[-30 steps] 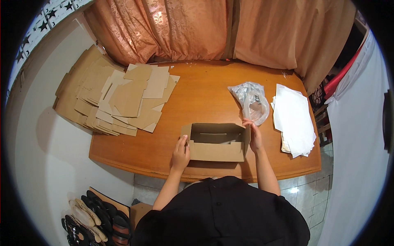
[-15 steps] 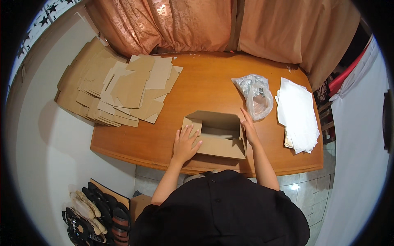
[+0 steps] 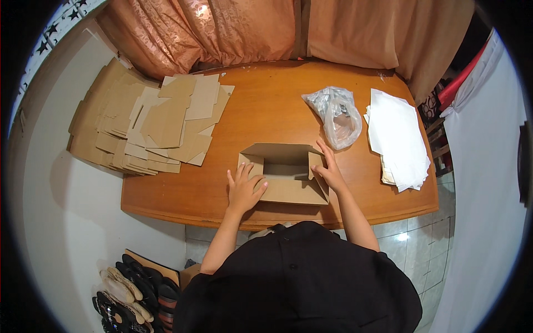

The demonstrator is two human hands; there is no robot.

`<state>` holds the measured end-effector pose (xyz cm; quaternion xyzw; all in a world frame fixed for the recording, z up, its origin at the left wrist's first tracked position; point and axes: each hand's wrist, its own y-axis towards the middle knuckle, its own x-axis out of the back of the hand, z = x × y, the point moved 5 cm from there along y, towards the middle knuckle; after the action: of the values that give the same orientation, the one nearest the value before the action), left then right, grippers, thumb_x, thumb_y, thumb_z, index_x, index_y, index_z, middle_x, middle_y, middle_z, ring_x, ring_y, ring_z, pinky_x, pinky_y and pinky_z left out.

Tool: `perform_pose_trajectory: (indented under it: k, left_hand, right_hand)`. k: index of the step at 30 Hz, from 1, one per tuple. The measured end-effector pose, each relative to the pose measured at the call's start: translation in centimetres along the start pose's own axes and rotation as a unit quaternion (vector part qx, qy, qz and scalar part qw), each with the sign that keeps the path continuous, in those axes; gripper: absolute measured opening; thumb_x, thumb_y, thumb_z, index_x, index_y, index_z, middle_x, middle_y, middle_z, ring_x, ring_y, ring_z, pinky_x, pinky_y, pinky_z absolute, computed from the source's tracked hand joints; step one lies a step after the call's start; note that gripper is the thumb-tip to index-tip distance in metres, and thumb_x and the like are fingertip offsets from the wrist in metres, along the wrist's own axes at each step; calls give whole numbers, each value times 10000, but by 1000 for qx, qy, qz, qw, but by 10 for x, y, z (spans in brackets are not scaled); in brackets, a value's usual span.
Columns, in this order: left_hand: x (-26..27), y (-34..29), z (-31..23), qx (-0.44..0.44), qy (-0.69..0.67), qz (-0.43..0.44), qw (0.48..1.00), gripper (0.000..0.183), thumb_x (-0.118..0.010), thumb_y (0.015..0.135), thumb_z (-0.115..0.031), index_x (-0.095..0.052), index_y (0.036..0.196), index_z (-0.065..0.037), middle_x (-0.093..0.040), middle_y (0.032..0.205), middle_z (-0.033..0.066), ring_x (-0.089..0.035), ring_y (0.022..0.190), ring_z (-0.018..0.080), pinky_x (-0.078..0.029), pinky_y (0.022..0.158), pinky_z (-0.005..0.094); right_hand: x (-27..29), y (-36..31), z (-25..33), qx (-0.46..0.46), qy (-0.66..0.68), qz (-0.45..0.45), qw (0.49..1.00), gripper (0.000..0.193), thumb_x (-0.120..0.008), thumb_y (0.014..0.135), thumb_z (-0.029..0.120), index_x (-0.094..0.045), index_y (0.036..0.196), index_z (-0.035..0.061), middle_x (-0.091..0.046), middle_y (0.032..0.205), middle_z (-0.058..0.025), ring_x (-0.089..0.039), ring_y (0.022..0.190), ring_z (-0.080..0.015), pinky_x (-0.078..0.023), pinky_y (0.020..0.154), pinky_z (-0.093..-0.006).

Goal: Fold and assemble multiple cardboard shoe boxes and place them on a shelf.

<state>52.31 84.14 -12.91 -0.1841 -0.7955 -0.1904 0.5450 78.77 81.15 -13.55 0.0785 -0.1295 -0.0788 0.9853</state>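
A brown cardboard box (image 3: 293, 192) stands with its top uncovered near the front edge of the table. Its long back flap is raised, and short flaps show at both ends. My left hand (image 3: 243, 190) lies on the box's left end, fingers spread across the flap there. At the right end, my right hand (image 3: 332, 172) touches the short flap with its thumb, while its fingers stretch along the outer edge toward the back corner. Both hands are open, pressing against the cardboard from either side. The inside of the box is partly in shadow.
Flat cardboard pieces (image 3: 161, 119) are piled at the table's left, against the wall. A clear plastic bag (image 3: 337, 117) with small items stands behind the box. White paper sheets (image 3: 397, 133) lie stacked on the right. Sandals (image 3: 130, 288) are at lower left; curtains (image 3: 244, 30) hang behind.
My right thumb has come over the box's right flap, which now leans further inward. My left hand stays on the left end. The whole view has shifted slightly.
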Motion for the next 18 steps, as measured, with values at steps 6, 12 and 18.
perform_pose_trajectory:
  k: [6, 12, 18]
  left_hand:
    - [6, -4, 6, -27, -101, -76, 992, 298, -590, 813, -375, -638, 1008, -154, -471, 1255, 128, -322, 1271, 328, -162, 1053, 554]
    - [4, -4, 14, -16, -203, -129, 971, 437, -627, 780, -214, -511, 1171, -56, -458, 1251, 157, -382, 1210, 351, -301, 1012, 422]
    - [-2, -2, 29, 66, -294, -152, 941, 516, -592, 826, -194, -410, 1280, -28, -437, 1278, 190, -380, 1232, 324, -298, 1025, 406]
  right_hand:
    - [-5, -2, -3, -22, -97, -25, 995, 799, -715, 668, 190, -341, 1367, 91, -338, 1332, -196, -307, 1268, -340, -259, 1060, -400]
    - [-7, -5, 2, -21, -206, -35, 978, 801, -746, 630, 142, -353, 1323, 69, -358, 1312, -180, -343, 1250, -334, -290, 1051, -396]
    - [-3, -4, -4, 39, -129, -47, 990, 607, -711, 708, 209, -465, 1240, 49, -420, 1240, -177, -405, 1189, -311, -316, 1020, -379]
